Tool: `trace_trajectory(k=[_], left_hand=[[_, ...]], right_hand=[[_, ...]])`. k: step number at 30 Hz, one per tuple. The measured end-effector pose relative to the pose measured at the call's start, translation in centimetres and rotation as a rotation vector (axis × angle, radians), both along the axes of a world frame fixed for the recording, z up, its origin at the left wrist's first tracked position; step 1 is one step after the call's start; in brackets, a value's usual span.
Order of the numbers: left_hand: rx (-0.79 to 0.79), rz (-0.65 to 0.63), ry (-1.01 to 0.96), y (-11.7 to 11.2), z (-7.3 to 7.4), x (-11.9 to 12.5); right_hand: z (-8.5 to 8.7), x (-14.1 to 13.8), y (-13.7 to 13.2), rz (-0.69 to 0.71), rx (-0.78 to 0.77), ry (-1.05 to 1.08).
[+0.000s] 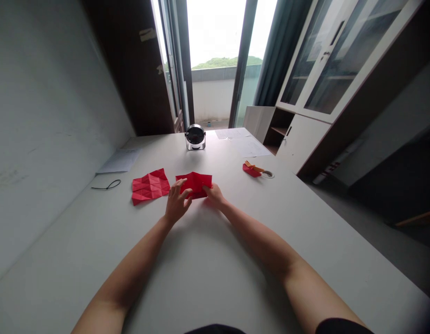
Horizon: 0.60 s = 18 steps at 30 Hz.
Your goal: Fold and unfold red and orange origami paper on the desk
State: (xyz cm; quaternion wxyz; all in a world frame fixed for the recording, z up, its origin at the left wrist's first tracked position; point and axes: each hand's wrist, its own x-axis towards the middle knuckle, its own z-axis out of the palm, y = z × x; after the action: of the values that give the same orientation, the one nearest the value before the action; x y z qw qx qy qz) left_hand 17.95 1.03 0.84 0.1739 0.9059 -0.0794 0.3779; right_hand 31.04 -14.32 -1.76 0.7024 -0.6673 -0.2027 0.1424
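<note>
A folded sheet of red paper [194, 180] is held up just over the table in front of me. My right hand [214, 195] pinches its right side, thumb on the near face. At its left side is my left hand [177, 202], fingers spread and curved against the paper, thumb apart from the fingers; part of the sheet is hidden behind them. Left of that hand, a second red paper [150, 186] lies opened out, marked with a grid of creases.
On the white table [215, 278], a small round fan-like device [195, 136] stands at the back. A red and orange folded paper piece [252, 169] lies beside a tape roll [268, 174] at right. A black cable tie [108, 185] and papers [119, 161] lie left.
</note>
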Motion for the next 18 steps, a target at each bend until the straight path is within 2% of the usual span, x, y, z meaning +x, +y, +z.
trace_trajectory(k=[5,12,18], left_hand=[[0.096,-0.024,-0.039,0.34,-0.19,-0.15],[0.082,-0.05,-0.021,0.22,-0.16,-0.1],[0.069,-0.064,0.003,0.57,-0.21,-0.04]], right_hand=[[0.64,-0.44,-0.07,0.024,0.042,0.071],[0.9,-0.62,-0.11,0.053,0.082,0.12],[0.23,-0.13,-0.03,0.076,0.086,0.137]])
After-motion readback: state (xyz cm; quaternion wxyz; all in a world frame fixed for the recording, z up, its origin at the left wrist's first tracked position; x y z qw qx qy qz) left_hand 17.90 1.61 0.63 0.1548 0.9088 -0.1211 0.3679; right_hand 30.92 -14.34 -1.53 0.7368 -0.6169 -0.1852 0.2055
